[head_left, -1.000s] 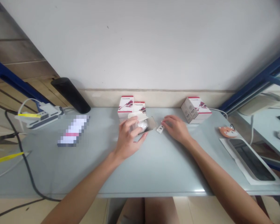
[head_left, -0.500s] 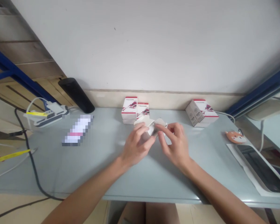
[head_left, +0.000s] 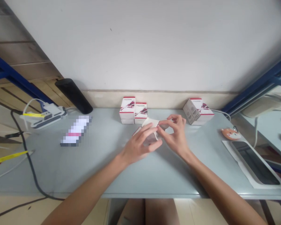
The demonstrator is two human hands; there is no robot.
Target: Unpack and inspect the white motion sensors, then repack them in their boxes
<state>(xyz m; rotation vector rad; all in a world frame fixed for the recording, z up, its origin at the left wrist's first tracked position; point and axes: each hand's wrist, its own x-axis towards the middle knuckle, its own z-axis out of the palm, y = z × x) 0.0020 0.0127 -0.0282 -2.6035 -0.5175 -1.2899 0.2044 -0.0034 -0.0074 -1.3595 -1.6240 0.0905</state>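
My left hand (head_left: pixel 139 144) is wrapped round a small white cardboard box (head_left: pixel 151 122), with its fingers over the top and thumb along the near side. One flap of the box stands up, and its open end faces right. My right hand (head_left: pixel 176 134) has thumb and forefinger pinched at that end, touching the flap edge. What lies inside the box is hidden by my fingers. Just behind are white boxes with red and purple print, a taller stack (head_left: pixel 127 107) and a lower box (head_left: pixel 141 112) side by side.
More printed boxes (head_left: pixel 202 109) stand at the back right. A blurred-out phone-like object (head_left: pixel 76 131), a black cylinder (head_left: pixel 73 95) and a power strip (head_left: pixel 49 117) are on the left. An orange animal-face case (head_left: pixel 231 134) and a dark phone (head_left: pixel 255 162) lie right.
The box has turned in my left hand, with its flap more upright. My right thumb and forefinger have closed together at its end. The view has shifted slightly.
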